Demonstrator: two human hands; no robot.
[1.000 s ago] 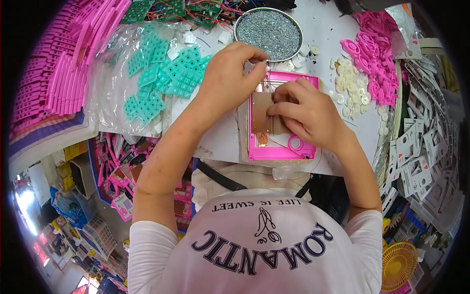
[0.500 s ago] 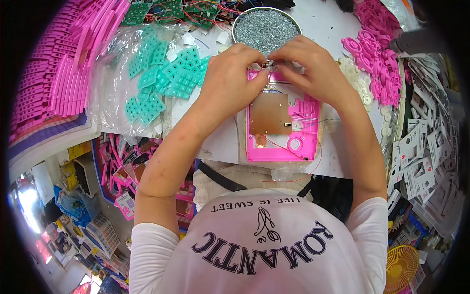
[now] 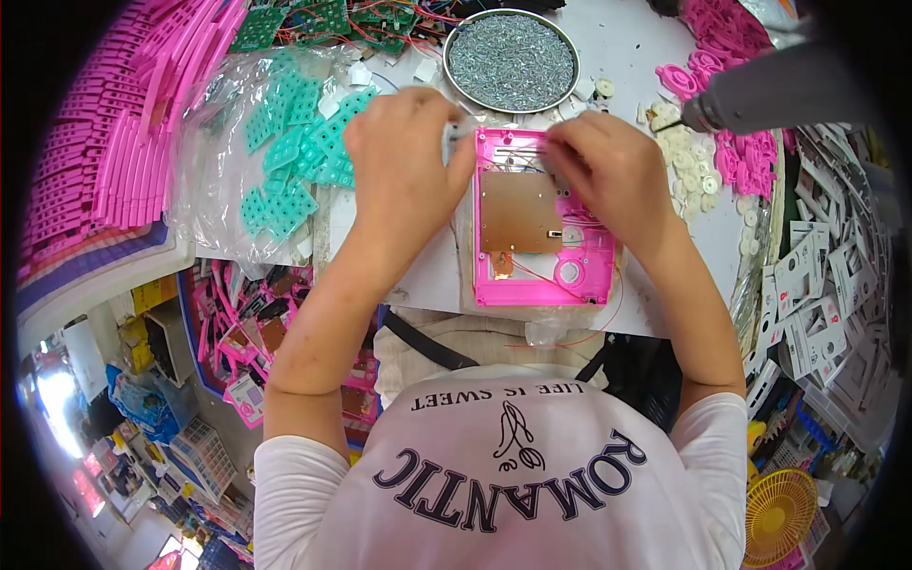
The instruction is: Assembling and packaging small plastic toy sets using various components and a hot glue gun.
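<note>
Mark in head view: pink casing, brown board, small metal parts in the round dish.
Pink casing (image 3: 596,274): head view, on its bare lower-right part.
Brown board (image 3: 519,211): head view, middle of its flat face.
Small metal parts (image 3: 513,62): head view, middle of the heap.

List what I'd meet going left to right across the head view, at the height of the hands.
Pink plastic strips → teal keypad pieces → left hand → pink casing holding a brown board → right hand → small white parts → pink pieces → white cards.
</note>
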